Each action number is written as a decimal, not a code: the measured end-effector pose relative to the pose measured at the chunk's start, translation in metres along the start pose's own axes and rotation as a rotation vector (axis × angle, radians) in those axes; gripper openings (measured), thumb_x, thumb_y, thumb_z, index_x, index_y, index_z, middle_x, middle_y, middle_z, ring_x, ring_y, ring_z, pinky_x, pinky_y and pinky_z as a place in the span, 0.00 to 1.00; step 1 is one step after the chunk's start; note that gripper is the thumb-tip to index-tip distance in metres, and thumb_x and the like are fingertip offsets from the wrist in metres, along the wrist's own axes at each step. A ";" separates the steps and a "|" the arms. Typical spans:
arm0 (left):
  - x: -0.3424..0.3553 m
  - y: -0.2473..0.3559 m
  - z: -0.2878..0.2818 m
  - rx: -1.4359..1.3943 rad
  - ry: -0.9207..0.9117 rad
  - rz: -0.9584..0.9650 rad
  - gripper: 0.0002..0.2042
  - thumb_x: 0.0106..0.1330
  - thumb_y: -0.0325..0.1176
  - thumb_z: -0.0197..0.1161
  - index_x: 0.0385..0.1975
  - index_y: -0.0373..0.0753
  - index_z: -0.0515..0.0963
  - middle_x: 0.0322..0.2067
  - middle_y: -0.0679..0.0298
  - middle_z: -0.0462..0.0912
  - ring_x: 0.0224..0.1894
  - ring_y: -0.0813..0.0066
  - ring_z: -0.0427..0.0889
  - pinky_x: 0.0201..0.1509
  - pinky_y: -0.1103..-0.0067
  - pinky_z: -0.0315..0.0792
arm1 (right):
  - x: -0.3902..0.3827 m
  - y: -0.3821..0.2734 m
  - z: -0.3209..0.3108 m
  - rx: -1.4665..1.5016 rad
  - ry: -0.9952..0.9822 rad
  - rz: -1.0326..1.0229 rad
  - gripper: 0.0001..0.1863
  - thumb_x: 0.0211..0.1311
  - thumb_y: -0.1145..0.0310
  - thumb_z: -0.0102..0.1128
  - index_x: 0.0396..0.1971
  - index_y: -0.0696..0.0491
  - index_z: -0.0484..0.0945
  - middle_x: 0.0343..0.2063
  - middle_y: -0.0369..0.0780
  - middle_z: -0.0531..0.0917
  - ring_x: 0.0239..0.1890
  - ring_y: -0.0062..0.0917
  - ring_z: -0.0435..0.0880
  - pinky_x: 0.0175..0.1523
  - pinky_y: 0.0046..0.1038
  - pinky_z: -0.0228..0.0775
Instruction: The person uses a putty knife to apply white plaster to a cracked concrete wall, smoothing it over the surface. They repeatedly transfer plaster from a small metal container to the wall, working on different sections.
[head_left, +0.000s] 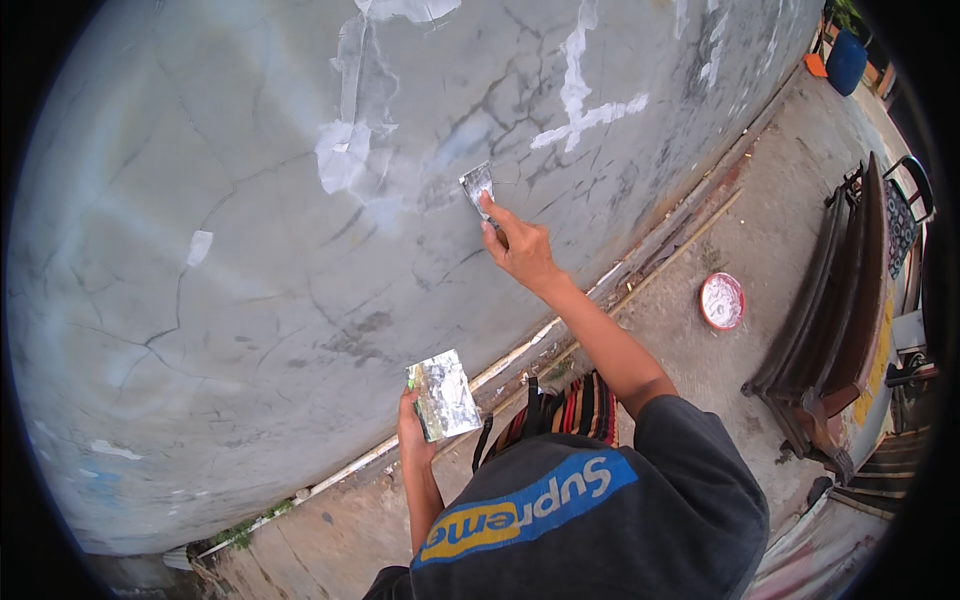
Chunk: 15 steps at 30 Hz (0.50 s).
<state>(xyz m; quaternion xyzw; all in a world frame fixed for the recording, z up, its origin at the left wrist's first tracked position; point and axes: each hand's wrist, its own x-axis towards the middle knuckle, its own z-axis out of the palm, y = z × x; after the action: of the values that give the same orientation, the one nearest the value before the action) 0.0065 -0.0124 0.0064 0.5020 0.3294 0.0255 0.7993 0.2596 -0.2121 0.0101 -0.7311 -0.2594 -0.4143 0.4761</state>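
Note:
My right hand [520,248] is raised against a cracked grey wall [250,250] and grips a small putty knife [478,185], whose blade lies flat on the wall beside a crack. My left hand [412,428] is lower down, near my chest, and holds a flat rectangular board [443,396] smeared with whitish filler. White patches of filler [345,150] mark the wall above and to the left, and a white cross-shaped streak of filler [580,105] lies to the upper right.
A thin pipe [520,350] runs along the wall's foot. A red bowl of white paste [721,301] sits on the concrete ground. A dark wooden bench [835,300] stands at the right. A blue pot [847,60] is far up right.

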 end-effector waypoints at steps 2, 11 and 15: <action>0.000 0.001 0.002 0.018 0.027 -0.014 0.22 0.68 0.41 0.48 0.56 0.34 0.69 0.48 0.58 0.80 0.47 0.65 0.81 0.52 0.70 0.76 | -0.009 -0.001 -0.001 0.008 -0.037 0.053 0.28 0.58 0.77 0.64 0.61 0.50 0.73 0.15 0.35 0.76 0.12 0.19 0.70 0.20 0.24 0.65; 0.005 -0.006 -0.010 0.005 -0.061 -0.006 0.22 0.69 0.41 0.47 0.60 0.36 0.66 0.51 0.58 0.78 0.50 0.66 0.81 0.55 0.71 0.74 | 0.013 -0.035 -0.065 0.054 -0.144 0.130 0.27 0.58 0.78 0.62 0.60 0.49 0.74 0.13 0.37 0.74 0.10 0.20 0.65 0.20 0.26 0.63; 0.002 -0.004 -0.002 -0.035 -0.062 0.007 0.21 0.68 0.40 0.49 0.56 0.35 0.69 0.47 0.58 0.81 0.46 0.65 0.82 0.52 0.70 0.76 | 0.032 -0.048 -0.064 0.096 -0.220 0.175 0.28 0.58 0.77 0.61 0.61 0.48 0.74 0.09 0.38 0.68 0.10 0.23 0.63 0.21 0.27 0.62</action>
<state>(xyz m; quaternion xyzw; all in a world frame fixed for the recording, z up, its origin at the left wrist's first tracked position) 0.0056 -0.0117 0.0016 0.4897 0.3020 0.0185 0.8177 0.2163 -0.2514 0.0729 -0.7683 -0.2645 -0.2758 0.5135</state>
